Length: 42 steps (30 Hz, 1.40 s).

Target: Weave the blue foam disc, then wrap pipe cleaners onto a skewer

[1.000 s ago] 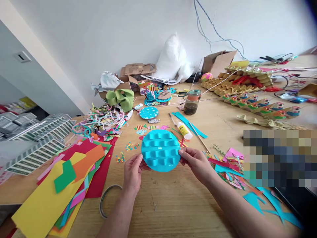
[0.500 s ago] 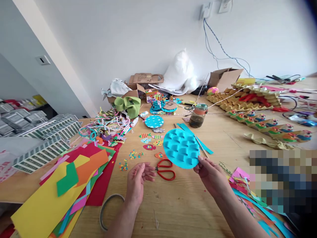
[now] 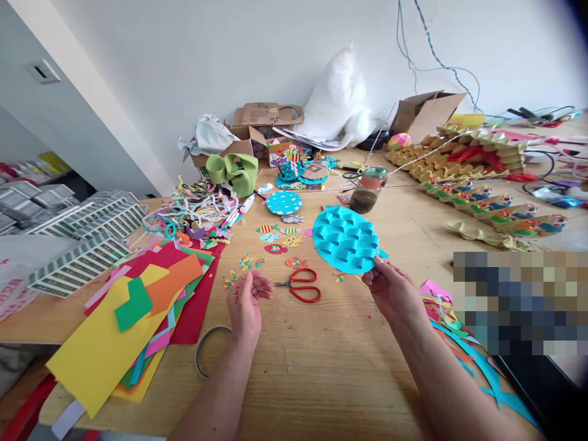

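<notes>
Glass jar [image 3: 369, 188] of something dark [image 3: 362, 201] stands past the blue disc [image 3: 345, 240] the right hand [image 3: 395, 289] pinches; left hand [image 3: 245, 305] half-uncurled, empty.

Right of centre, the blue disc [image 3: 346, 240] partly hides the blue paper [image 3: 383, 252] behind it. Lower left of centre, the left forearm [image 3: 220, 380], itself cut off by the bottom edge, covers part of the grey ring [image 3: 198, 355]. Lower right, a pixelated block [image 3: 519, 303] masks its patch. The left edge crops a white bag [image 3: 18, 278]; its red print is unreadable.
</notes>
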Each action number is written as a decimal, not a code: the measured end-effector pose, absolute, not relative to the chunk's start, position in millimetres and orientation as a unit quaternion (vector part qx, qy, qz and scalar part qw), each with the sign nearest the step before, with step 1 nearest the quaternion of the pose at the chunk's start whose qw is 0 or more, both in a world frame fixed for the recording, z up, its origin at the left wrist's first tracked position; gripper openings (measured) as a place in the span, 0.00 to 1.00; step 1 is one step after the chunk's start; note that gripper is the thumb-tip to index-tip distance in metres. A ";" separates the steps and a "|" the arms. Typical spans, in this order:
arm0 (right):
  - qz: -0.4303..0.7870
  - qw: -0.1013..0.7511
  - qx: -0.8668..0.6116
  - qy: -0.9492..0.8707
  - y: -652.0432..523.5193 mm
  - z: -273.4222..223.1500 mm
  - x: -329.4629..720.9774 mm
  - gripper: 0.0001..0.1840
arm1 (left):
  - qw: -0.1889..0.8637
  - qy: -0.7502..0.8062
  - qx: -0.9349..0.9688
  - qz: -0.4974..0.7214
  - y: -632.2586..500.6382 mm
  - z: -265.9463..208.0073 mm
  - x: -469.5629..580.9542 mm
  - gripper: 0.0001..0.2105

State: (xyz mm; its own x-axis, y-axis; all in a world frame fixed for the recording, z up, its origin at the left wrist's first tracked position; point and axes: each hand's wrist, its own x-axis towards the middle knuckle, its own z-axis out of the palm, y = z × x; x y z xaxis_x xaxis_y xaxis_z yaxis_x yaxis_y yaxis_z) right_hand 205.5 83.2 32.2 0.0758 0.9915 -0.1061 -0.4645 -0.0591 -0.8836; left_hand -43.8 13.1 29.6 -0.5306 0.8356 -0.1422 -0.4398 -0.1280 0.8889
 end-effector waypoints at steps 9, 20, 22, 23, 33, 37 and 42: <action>0.653 0.487 -0.448 -0.368 54.7 45.8 215.9 0.13 | 0.397 0.498 0.220 0.739 13.7 28.3 -44.6 0.16; 0.633 0.449 -0.456 -0.436 101.2 66.6 216.9 0.18 | 0.423 0.485 0.224 0.732 9.5 27.3 -38.8 0.16; 0.633 0.452 -0.444 -0.445 131.1 71.9 201.4 0.18 | 0.419 0.486 0.220 0.734 10.2 26.9 -40.1 0.16; 0.634 0.452 -0.444 -0.443 147.1 73.4 192.6 0.17 | 0.417 0.488 0.217 0.735 10.5 26.7 -40.7 0.16; 0.626 0.355 -0.538 -0.439 281.2 57.7 108.6 0.11 | 0.438 0.504 0.202 0.716 8.9 20.7 -40.1 0.17; 0.602 0.311 -0.582 -0.449 313.2 48.4 86.7 0.17 | 0.447 0.506 0.199 0.711 7.8 18.7 -40.0 0.16; 0.540 0.263 -0.630 -0.493 336.4 35.7 73.2 0.17 | 0.446 0.507 0.191 0.712 8.4 19.3 -40.9 0.16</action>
